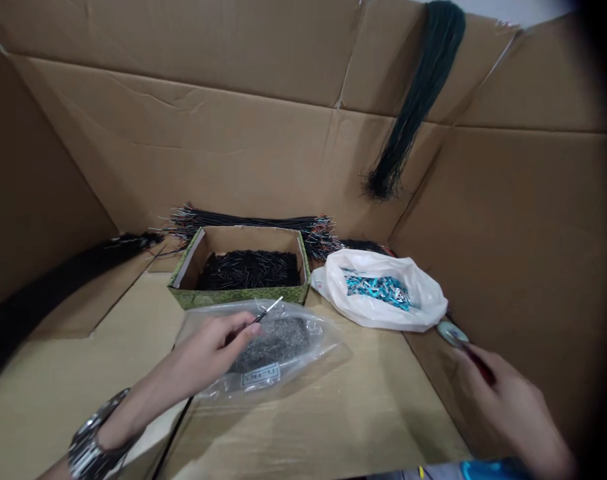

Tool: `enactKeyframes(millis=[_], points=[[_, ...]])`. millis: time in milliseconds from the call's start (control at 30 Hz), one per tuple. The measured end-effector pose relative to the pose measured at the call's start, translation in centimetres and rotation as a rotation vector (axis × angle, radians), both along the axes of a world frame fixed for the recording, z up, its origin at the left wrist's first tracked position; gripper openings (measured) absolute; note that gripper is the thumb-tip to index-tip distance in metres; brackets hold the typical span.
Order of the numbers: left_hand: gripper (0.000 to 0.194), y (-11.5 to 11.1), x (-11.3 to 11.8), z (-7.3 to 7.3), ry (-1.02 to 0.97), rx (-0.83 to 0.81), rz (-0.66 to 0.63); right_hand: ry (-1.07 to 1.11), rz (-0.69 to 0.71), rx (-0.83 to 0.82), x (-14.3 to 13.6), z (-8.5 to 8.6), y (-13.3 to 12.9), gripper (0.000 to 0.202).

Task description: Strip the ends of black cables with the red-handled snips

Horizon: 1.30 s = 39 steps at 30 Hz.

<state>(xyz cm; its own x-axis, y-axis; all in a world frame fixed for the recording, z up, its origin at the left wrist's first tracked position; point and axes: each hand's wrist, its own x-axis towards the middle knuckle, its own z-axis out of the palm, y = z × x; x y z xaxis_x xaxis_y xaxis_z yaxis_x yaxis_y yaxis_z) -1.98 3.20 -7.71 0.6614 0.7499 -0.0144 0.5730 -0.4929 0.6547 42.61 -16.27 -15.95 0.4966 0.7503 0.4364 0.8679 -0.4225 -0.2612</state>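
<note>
Head view: the left hand (226, 341), thumb and finger closed, pinches a thin cable (269, 310) pointing toward two o'clock; the right hand (514, 401), curled around a blurred red-handled tool (481, 370), is well apart, at four o'clock from it.

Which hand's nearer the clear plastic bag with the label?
Left. The left hand is over the clear plastic bag, pinching a thin piece; contact with the bag isn't clear. The right hand is off to the bag's right, by the cardboard wall.
</note>
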Motion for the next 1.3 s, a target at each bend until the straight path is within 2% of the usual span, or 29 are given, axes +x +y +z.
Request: enactKeyframes(millis=[133,200,267,333,567,867,1067,1300], points=[[0.04,-0.4,0.5,0.2,0.02,-0.007,-0.016,0.267,0.394,0.0,-11.4,5.6,3.2,0.036],[0.04,-0.7,0.7,0.3,0.022,0.004,-0.007,0.411,0.558,-0.055,-16.5,7.7,5.0,0.03],[0.039,-1.1,0.7,0.4,0.023,0.014,0.005,0.482,0.689,-0.146,-20.0,8.9,6.7,0.026],[0.037,-1.6,0.6,0.6,0.029,0.018,0.021,0.499,0.743,-0.198,-22.0,9.5,8.2,0.025],[0.033,-3.1,-0.4,0.3,0.06,0.021,0.088,0.48,0.787,-0.267,-24.0,8.5,11.3,0.025],[0.034,-3.3,-0.2,-0.3,0.114,0.031,0.094,0.428,0.833,-0.269,-25.1,7.9,12.1,0.022],[0.036,-2.8,-0.4,-0.6,0.145,0.011,0.091,0.325,0.898,-0.288,-25.6,6.8,12.7,0.026],[0.035,-3.1,-0.5,-1.1,0.155,-0.006,0.097,0.261,1.002,-0.287,-24.9,6.5,13.4,0.023]])
